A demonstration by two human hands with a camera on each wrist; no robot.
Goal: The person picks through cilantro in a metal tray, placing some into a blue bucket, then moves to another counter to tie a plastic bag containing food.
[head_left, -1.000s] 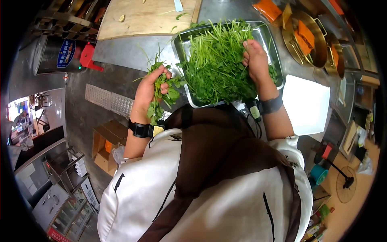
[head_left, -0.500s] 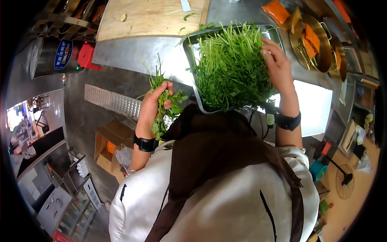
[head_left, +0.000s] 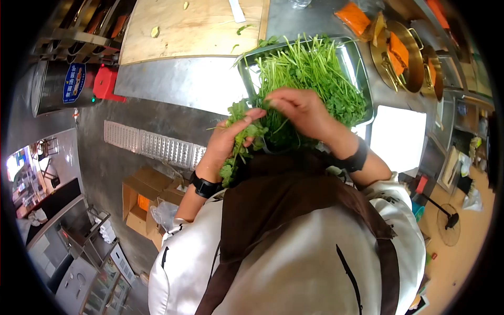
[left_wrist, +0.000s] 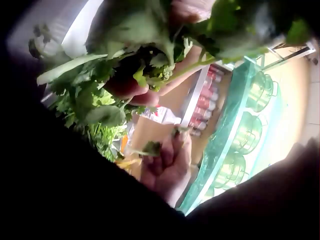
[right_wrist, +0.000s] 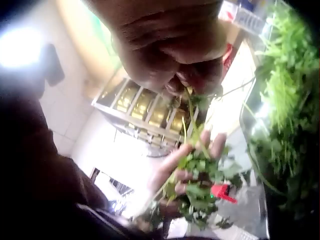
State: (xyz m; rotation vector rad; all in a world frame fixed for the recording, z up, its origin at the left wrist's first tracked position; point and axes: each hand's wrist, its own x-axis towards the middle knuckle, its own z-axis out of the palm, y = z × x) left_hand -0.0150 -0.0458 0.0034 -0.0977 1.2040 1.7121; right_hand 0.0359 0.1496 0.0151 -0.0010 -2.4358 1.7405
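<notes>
On the left, the bunch of leafy greens point(head_left: 229, 169) hangs past the near edge of the counter point(head_left: 173, 86), so I think bits could drop on the floor point(head_left: 102, 168) if the left hand point(head_left: 223, 144) goes loose. A hard tug on the thin stem point(right_wrist: 189, 106) might snap it or drag other stems out too. On the right, the tray point(head_left: 350, 62) sits close to the near edge, and a bump could spill some of the green pile point(head_left: 299, 68). As for the hands, the left hand is half closed, fingers curled round the bunch, just left of the tray's near end. The right hand point(head_left: 310, 118) is nearly closed, fingertips pinching the thin stem over the tray's near left part. I can't tell if that stem joins the bunch.
</notes>
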